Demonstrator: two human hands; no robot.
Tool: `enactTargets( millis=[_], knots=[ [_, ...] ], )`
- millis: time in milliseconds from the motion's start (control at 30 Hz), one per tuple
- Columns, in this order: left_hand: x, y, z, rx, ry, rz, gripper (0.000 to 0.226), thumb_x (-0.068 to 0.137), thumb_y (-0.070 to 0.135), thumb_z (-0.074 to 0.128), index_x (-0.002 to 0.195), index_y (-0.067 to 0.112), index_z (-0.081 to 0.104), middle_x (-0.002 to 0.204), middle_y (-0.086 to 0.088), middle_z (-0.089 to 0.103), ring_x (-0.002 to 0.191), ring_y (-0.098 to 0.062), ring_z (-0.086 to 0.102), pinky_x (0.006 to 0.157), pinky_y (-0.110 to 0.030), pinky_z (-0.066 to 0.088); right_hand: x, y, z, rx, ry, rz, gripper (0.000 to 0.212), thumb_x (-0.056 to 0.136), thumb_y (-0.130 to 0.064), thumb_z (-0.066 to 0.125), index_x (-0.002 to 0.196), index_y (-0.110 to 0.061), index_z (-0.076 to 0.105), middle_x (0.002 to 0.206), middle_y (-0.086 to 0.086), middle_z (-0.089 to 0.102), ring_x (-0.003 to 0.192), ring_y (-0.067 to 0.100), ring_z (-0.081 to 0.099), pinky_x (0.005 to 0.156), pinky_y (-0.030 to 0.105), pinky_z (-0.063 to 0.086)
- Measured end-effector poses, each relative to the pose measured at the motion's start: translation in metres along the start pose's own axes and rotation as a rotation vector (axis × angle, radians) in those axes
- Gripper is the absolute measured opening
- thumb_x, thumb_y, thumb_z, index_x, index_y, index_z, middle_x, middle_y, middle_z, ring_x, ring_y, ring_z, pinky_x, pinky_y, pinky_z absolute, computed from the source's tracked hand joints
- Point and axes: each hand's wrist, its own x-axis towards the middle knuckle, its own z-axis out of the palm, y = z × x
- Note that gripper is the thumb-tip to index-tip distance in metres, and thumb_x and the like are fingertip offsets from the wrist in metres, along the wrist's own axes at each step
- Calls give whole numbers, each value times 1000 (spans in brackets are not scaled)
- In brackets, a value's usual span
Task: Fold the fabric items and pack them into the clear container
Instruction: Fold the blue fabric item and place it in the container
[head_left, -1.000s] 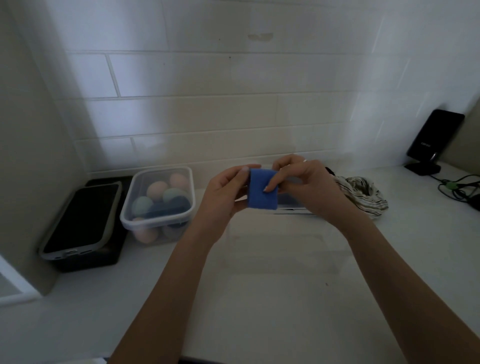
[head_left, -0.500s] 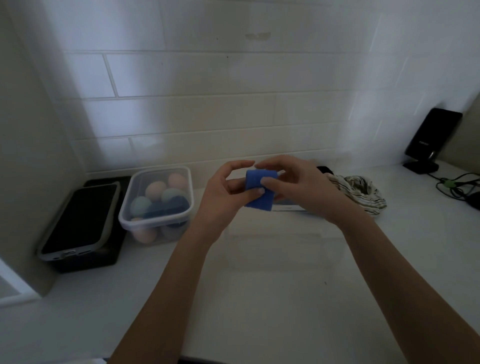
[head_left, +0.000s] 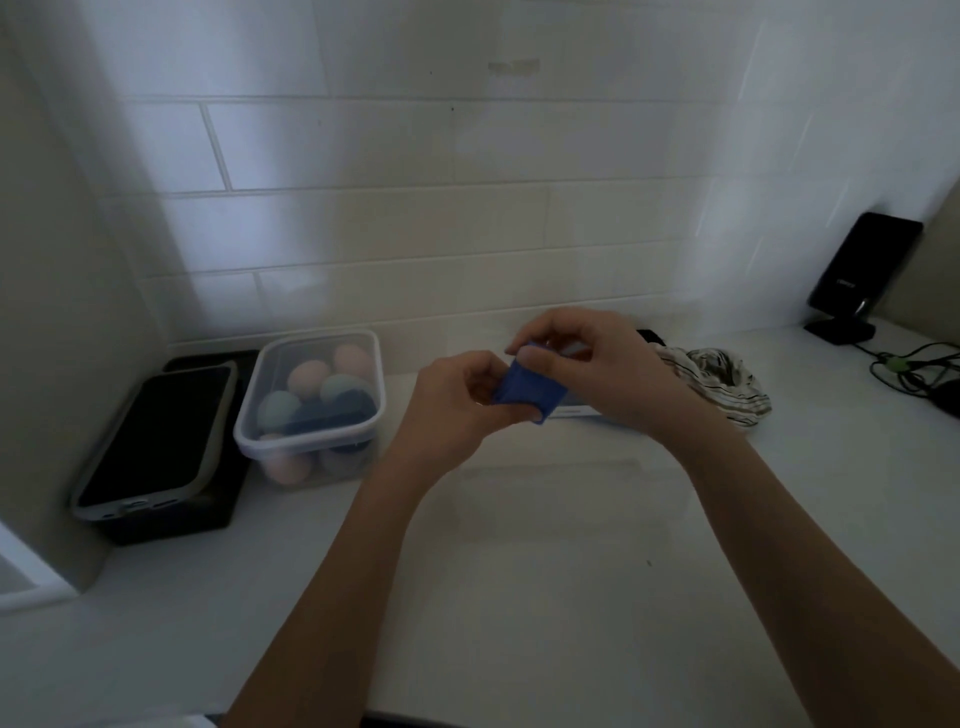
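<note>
A white surface runs under a tiled wall. Above its middle, the left hand and right hand each pinch a small blue cloth between thumb and fingers, both grips closed on it; it looks nearly folded. At far left the clear container already holds several rolled pieces in pale and dark colours. A striped cloth lies loose at far right, seemingly still to fold. So packing appears well along, not finished.

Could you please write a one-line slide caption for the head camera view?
Both hands, left hand and right hand, fold a small blue fabric piece above the counter, beside the clear container.
</note>
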Motion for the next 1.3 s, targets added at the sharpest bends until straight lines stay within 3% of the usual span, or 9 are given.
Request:
enactTargets(
  millis=[200,300,433,667,800,933,1067,1167,1300],
  knots=[
    [1,-4,1,1,34,35,28,58,8,85,69,14,61,65,2,62,61,-11,56,61,-30,50,1,0,6,119,86,6,11,85,-9,66,77,-18,68,75,-6,67,70,0,60,67,14,48],
    [3,-5,0,-28,70,83,33,57,3,78,65,27,57,65,10,61,59,1,56,63,-20,50,0,-3,1,271,114,238,13,92,-25,56,91,-18,67,77,-1,65,71,6,60,64,15,51],
    [3,-7,0,-75,114,153,40,57,-11,62,67,28,59,71,8,63,70,-3,61,71,-16,50,-4,0,0,196,-45,598,37,93,-45,47,119,-20,53,93,0,60,78,13,61,57,25,54],
    [0,-4,1,-128,88,152,50,54,-25,53,66,23,60,74,7,66,76,-4,63,73,-17,51,-7,4,-1,519,-269,649,29,92,-23,57,119,-12,55,109,11,66,77,19,71,63,28,60],
    [-3,-5,0,-90,127,104,53,54,-15,37,70,29,61,74,15,67,76,-7,62,72,-25,52,-9,9,1,334,-314,680,12,89,-16,61,99,-13,54,91,11,66,69,21,67,62,32,60],
    [-7,-4,-3,-83,243,43,49,60,-17,33,70,22,60,77,3,67,71,-8,59,65,-19,49,-12,7,15,-28,-383,690,16,86,-22,65,89,-21,49,80,5,66,61,13,61,56,24,52],
    [-11,-5,-1,-25,253,53,42,63,-17,35,66,17,60,68,3,64,62,-7,56,60,-22,47,-11,4,35,-312,-328,572,27,86,-27,64,80,-21,39,91,10,62,78,22,61,73,37,56],
    [-14,-6,0,53,200,54,38,67,-15,37,65,15,61,64,4,62,61,-9,56,61,-29,50,-14,-1,43,-304,-285,563,26,89,-20,62,80,-17,37,80,11,62,63,19,63,56,31,56],
    [-16,-3,0,103,190,40,35,70,-15,40,64,11,63,61,8,60,60,-5,55,58,-17,47,-22,-5,52,-313,-253,536,29,84,-12,66,88,-14,37,84,16,66,71,29,71,65,42,61]
  ],
)
